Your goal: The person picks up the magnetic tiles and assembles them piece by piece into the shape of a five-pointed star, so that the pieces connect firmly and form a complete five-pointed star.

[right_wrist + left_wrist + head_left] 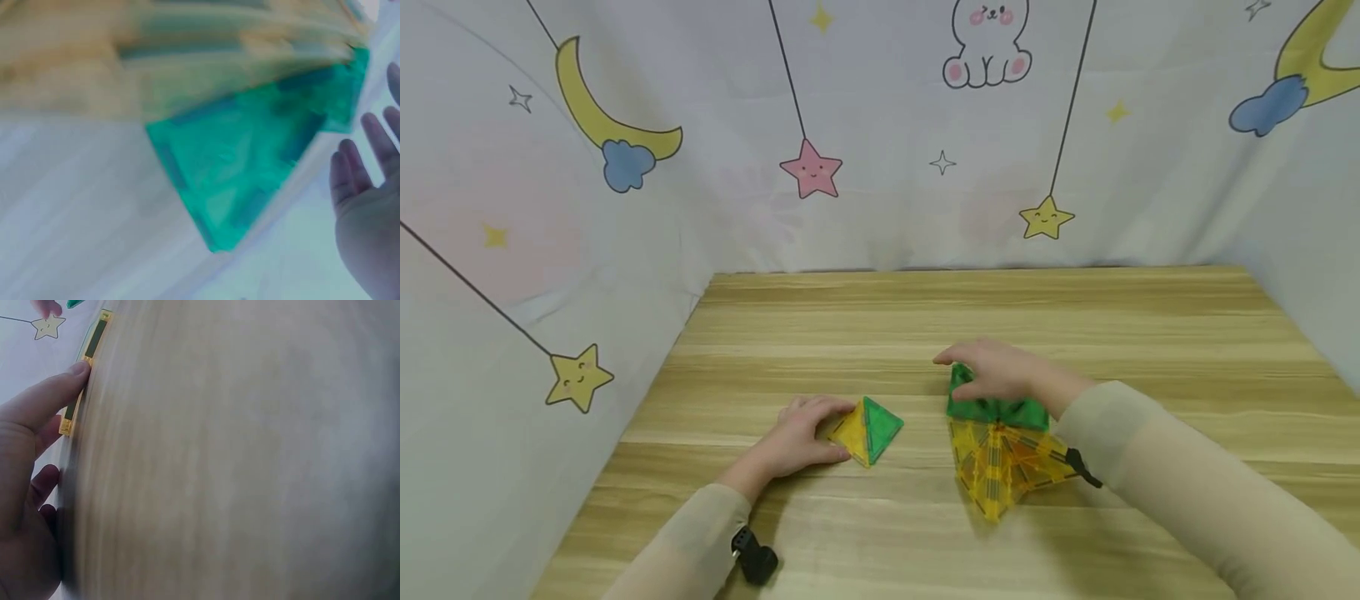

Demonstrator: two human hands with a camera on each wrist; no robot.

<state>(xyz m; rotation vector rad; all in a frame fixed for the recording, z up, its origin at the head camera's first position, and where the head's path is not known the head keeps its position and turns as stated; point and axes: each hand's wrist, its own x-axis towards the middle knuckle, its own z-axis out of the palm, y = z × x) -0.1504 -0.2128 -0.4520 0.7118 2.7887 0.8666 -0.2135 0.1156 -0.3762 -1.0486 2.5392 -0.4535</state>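
Note:
A yellow triangular magnetic tile [852, 433] lies on the table, edge to edge with a green triangular tile [882, 428]. My left hand [803, 435] holds the yellow one between thumb and fingers; the left wrist view shows the thumb on the rim of that yellow tile [94, 347]. To the right stands a built piece of yellow magnetic tiles [992, 467], with green triangular tiles [219, 169] along its far side. Over the green part, my right hand [1000, 371] hovers with fingers extended, hiding some of it. In the right wrist view the right hand [375, 200] is apart from the tiles.
Wood-grain tabletop [895, 325] spreads under everything. White cloth [887, 225] printed with moons and stars hangs behind and along both sides. A black strap with a small device [752, 557] sits on the left wrist, and another black strap [1082, 468] on the right.

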